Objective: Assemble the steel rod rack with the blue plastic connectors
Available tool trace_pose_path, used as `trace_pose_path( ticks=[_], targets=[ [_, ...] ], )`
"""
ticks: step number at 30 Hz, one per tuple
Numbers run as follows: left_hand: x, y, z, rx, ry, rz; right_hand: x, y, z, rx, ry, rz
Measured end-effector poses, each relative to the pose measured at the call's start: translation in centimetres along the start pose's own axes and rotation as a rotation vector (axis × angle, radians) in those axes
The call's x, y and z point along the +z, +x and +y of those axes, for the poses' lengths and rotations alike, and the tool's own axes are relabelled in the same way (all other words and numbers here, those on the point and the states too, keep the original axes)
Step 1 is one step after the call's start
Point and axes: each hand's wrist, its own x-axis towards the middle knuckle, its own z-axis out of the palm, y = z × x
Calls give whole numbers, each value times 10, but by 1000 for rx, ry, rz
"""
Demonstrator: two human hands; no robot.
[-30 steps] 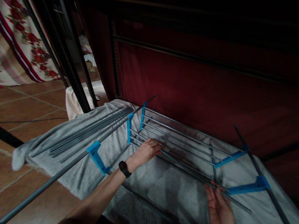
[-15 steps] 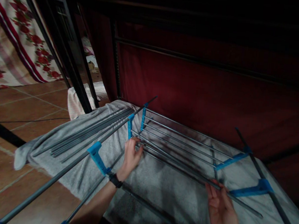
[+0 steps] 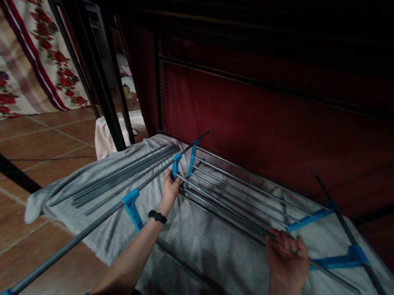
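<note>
A rack of grey metal rods with blue plastic brackets lies across the grey blanket (image 3: 211,238). At its left side, my left hand (image 3: 171,189) is closed around the lower part of a small blue bracket (image 3: 176,163). My right hand (image 3: 286,255), palm down, wraps a loose grey rod (image 3: 334,277). One end of that rod is free past my hand; the other reaches the bracket at my left fingers. Whether it sits in a hole there is hidden. Several thin rods (image 3: 244,198) span the far section between blue brackets. Another blue bracket (image 3: 339,261) stands just right of my right hand.
Several loose grey rods (image 3: 124,174) lie side by side on the blanket at left. A long side pole (image 3: 76,238) crosses the near left. Dark bed-frame posts (image 3: 103,82) and a dark red cloth (image 3: 253,120) close off the back. Brown floor tiles (image 3: 5,233) show at left.
My left hand has shifted up and left onto the blue bracket. My right hand has turned from palm up under the rod to palm down, fingers closed over it.
</note>
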Motion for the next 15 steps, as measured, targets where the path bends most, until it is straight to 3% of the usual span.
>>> trace_pose_path(
  ticks=[5, 15],
  targets=[
    [3, 2, 1, -10, -19, -10, 8, 0, -1, -82, 118, -109],
    [9, -1, -5, 0, -46, 59, 9, 4, 5, -127, 232, -182]
  ],
)
